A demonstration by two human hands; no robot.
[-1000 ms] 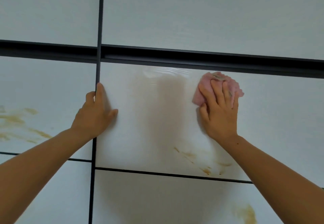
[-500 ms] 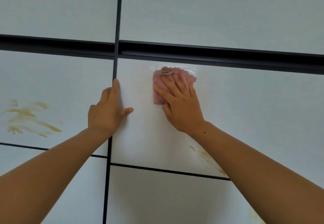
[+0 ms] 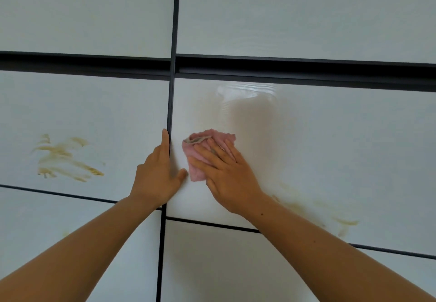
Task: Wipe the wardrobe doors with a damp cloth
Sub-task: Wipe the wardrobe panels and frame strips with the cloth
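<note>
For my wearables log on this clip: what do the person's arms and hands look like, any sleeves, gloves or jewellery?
Both are bare. The left hand and right hand wear no gloves, rings or watch, and the left forearm and right forearm show no sleeve in frame. The only marking is a small dark spot on the right forearm.

A crumpled pink cloth (image 3: pixel 197 173) lies against the glossy white right wardrobe door (image 3: pixel 306 148) near its left edge, and yellow-brown smears (image 3: pixel 63 160) streak the left wardrobe door (image 3: pixel 94 103).
</note>
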